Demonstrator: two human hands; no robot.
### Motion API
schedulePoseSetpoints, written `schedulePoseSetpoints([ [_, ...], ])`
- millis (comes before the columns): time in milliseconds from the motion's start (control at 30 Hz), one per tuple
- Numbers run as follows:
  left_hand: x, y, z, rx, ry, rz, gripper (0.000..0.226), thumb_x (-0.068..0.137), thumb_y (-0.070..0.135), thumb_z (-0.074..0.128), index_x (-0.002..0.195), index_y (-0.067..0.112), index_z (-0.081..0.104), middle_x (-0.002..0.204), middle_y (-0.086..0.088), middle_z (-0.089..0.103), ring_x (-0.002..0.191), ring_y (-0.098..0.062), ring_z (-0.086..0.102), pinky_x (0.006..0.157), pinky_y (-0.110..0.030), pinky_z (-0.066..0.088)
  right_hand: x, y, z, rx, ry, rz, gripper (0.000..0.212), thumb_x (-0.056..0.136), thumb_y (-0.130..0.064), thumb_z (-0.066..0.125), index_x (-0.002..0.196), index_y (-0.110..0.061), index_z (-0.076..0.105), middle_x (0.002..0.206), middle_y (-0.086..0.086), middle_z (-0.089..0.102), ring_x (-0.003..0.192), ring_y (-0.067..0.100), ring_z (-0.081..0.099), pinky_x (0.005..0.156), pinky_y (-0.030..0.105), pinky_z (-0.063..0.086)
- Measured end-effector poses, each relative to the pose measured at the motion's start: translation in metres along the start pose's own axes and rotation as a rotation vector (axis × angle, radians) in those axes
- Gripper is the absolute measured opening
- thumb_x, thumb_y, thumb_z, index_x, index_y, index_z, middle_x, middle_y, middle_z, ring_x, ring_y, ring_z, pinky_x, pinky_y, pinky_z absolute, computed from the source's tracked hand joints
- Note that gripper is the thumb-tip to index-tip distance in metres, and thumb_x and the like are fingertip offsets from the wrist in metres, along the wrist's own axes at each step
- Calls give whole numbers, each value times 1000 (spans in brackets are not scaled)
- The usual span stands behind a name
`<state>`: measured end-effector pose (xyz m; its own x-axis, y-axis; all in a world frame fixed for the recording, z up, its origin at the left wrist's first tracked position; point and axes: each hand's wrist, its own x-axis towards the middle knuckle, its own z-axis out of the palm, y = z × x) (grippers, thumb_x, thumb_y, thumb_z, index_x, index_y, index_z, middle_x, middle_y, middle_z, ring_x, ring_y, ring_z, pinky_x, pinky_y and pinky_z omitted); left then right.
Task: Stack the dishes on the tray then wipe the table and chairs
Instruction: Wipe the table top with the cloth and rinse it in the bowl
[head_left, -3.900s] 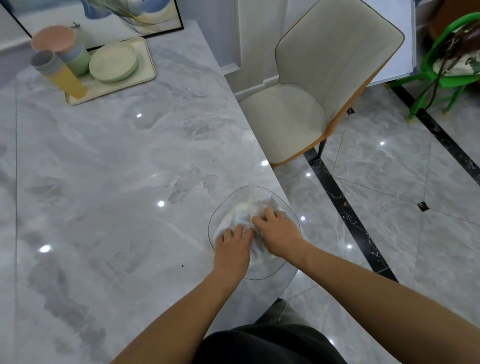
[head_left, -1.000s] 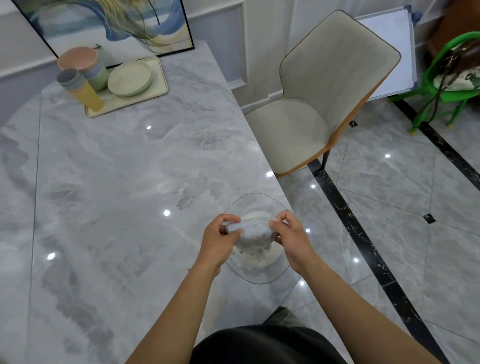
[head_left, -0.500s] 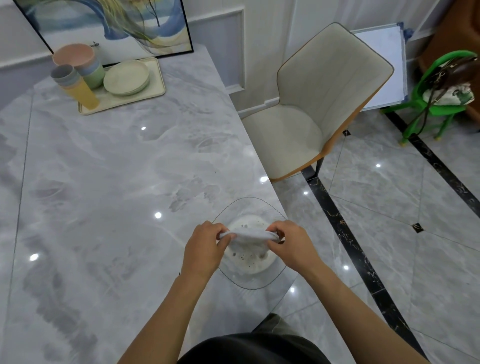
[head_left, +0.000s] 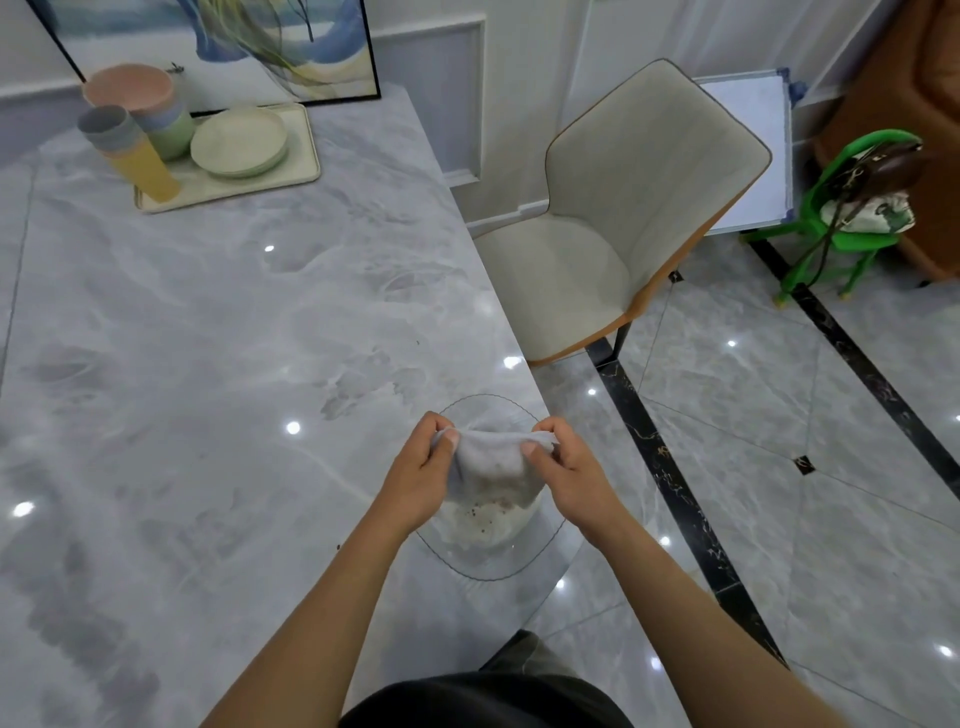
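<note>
1. Hands: I count two. The left hand (head_left: 420, 480) and the right hand (head_left: 569, 475) are raised over the near right edge of the marble table (head_left: 182, 364).
2. Grip state: each hand pinches one upper corner of the cloth, thumb against curled fingers. The two hands are near each other with the cloth stretched between them.
3. Cloth: I count one white cloth (head_left: 491, 467). It hangs from the two pinched corners, and small dark specks show on its lower part.
4. Below the cloth: one clear round piece with a thin dark edge (head_left: 493, 569) lies at the table edge. I cannot tell whether it is a mat or a plate.
5. Tray: I count one cream tray (head_left: 234, 196) at the far left of the table. It carries three stacks:
   - one plate stack (head_left: 239, 140) on the right; the number of plates is not readable;
   - one bowl stack (head_left: 137, 104) at the far left, showing pink, blue and green;
   - one cup stack (head_left: 137, 156) at the near left, grey on top, yellow below, leaning.
6. Chairs: I count one beige padded chair (head_left: 623, 208) just right of the table, and one small green chair (head_left: 841, 234) at the far right, holding a brown bag (head_left: 888, 169).
7. Writing: the print on the white pouch under that bag is too small to read.
</note>
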<state>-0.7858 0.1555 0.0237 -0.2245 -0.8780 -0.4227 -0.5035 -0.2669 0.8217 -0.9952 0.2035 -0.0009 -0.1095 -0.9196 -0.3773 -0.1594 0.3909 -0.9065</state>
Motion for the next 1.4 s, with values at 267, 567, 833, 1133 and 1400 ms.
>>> schedulePoseSetpoints([
  [267,14,1,0,-179,6,-48,21,110,38,40,99,24,52,101,4,55,91,-12,51,73,-28,43,12,11,2,413,-97,297,56,83,-7,81,135,-5,59,128,19,68,115,32,70,102,48,56],
  [567,20,-10,0,62,-39,-65,21,111,35,34,102,22,47,90,1,53,80,-16,51,73,-31,44,10,4,-1,141,-158,224,21,101,-19,64,121,-12,63,119,10,72,112,28,69,95,48,59],
  [833,24,-21,-7,-172,-165,-341,25,109,44,40,110,21,49,106,-8,60,85,-23,56,74,-40,55,16,0,8,-16,-147,188,9,103,-34,53,108,-30,59,116,4,67,111,28,65,94,44,57],
  [1133,25,-33,-12,-328,-238,-402,65,88,0,71,138,29,42,129,-16,59,112,-33,67,84,-41,63,22,8,1,67,-80,356,36,98,-28,64,132,-27,53,118,10,70,102,26,71,94,46,58],
  [1400,27,-29,-15,176,-205,-193,17,101,18,54,104,34,49,82,-12,55,61,-20,43,57,-31,41,16,12,-7,36,-189,189,55,85,-9,77,123,-47,66,113,23,68,95,25,65,89,47,59],
])
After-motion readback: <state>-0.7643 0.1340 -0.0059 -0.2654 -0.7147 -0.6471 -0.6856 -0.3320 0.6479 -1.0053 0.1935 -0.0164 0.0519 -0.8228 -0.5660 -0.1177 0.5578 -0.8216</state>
